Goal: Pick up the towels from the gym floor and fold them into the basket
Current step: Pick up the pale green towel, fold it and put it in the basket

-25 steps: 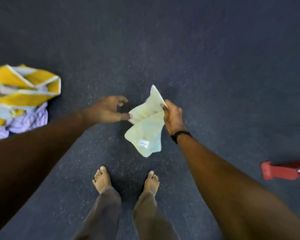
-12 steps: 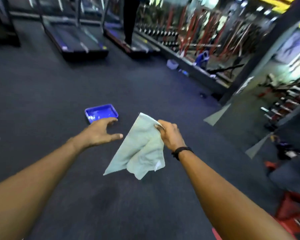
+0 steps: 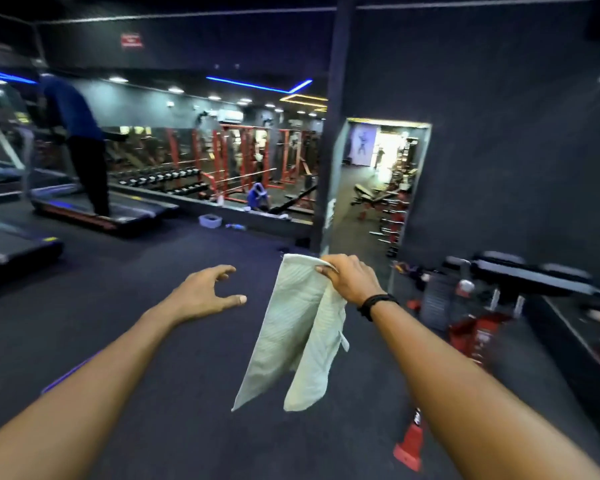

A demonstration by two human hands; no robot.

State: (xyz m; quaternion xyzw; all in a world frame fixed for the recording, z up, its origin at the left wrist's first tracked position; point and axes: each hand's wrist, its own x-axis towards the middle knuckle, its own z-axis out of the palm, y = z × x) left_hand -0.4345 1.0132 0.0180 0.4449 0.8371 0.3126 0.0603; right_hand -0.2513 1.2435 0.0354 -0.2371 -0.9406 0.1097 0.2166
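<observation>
A pale green towel hangs in the air in front of me, pinched at its top corner by my right hand, which wears a black wristband. The cloth droops in two folds below that hand. My left hand is held out to the left of the towel, fingers spread and curled, a short gap from the cloth and holding nothing. Only a thin blue edge that may be the basket shows beside my left forearm; the rest is hidden.
Dark gym floor stretches ahead. Treadmills stand at the far left, a person on one. A red and black weight bench sits close on the right, its red foot near my right arm. A small tub lies far ahead.
My view has swung up from the floor to the room. The towel has lifted and hangs longer from my right hand. The blue basket has slipped behind my left arm.
</observation>
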